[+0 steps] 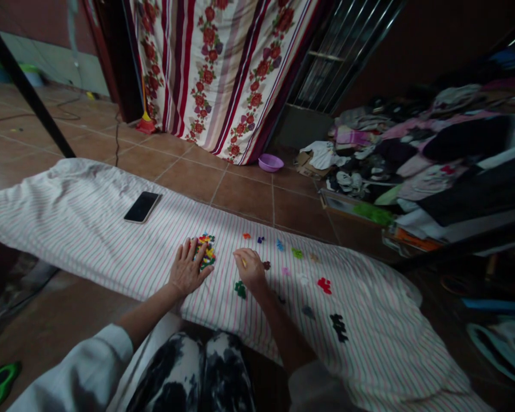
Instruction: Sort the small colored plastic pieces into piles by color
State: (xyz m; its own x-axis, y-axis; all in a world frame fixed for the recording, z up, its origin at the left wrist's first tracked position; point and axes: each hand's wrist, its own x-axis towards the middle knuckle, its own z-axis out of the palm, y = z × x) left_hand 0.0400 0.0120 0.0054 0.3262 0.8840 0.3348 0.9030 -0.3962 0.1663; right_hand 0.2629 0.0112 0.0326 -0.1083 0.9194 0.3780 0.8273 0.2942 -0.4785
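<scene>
My left hand (187, 268) lies with its fingers spread over the edge of a mixed pile of small coloured pieces (206, 253), red, yellow, green and blue among them. To the right of that pile, my right hand (251, 270) is closed in a pinch just above the cloth. A speck of yellow shows between its fingers, apparently a small piece; its exact kind is too small to make out. Single-colour heaps surround this hand: dark green pieces (240, 289) just below it, brown pieces (266, 265) beside it, and orange pieces (246, 236) beyond it.
A striped cloth (103, 252) covers the long surface. On it lie a phone (142, 206), red pieces (324, 285), black pieces (339, 328), lime pieces (297, 253) and light blue pieces (280, 245). Beyond are a purple basin (270, 163), a floral curtain (223, 74) and heaped clothes (412, 137).
</scene>
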